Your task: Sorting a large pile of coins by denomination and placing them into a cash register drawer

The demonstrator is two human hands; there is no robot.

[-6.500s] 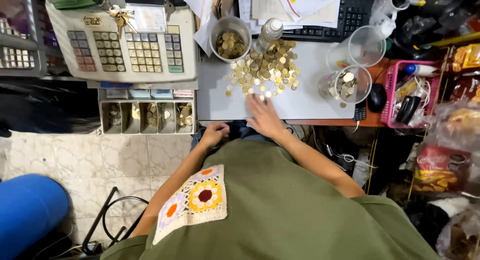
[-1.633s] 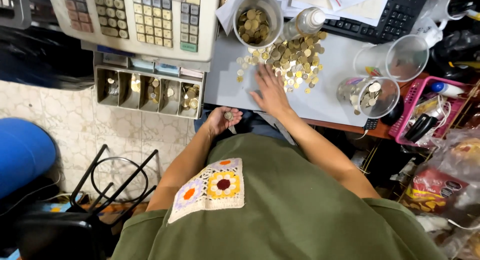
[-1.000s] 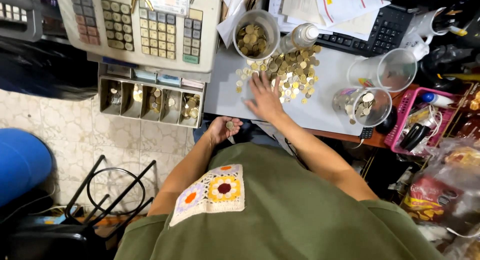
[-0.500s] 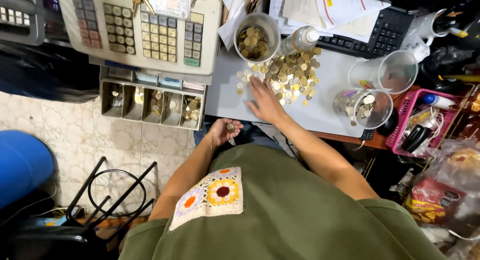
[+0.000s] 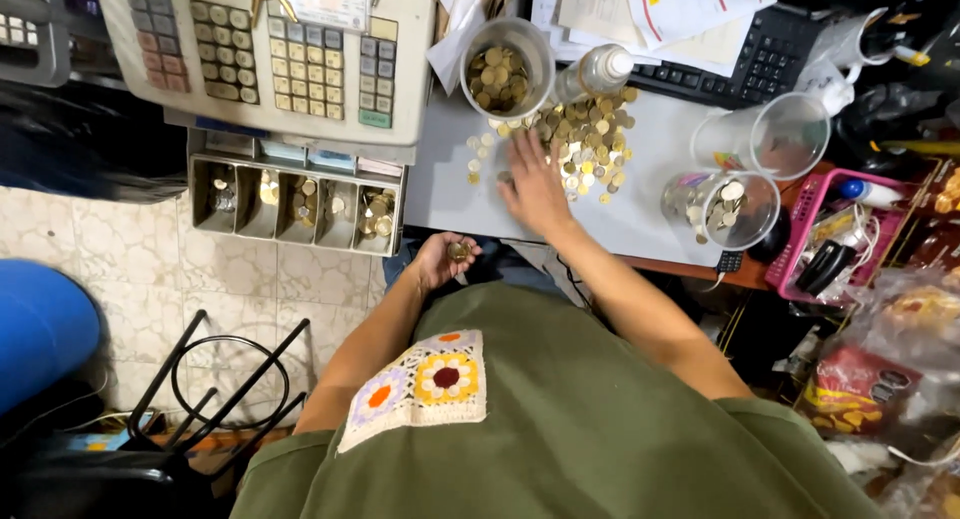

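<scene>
Right hand point(image 5: 532, 184): centre of the frame, palm down, fingers spread wide over the pile of coins point(image 5: 585, 139) on the grey desk top point(image 5: 450, 184). Left hand point(image 5: 443, 260): just below the desk edge, palm up and cupped, holding a few coins point(image 5: 459, 250). Coin-filled cup point(image 5: 506, 69): upper centre, beside the pile. Clear cup with coins point(image 5: 722, 209): right of centre. Cash register point(image 5: 270, 49): upper left, open coin drawer point(image 5: 300, 201) beneath it.
</scene>
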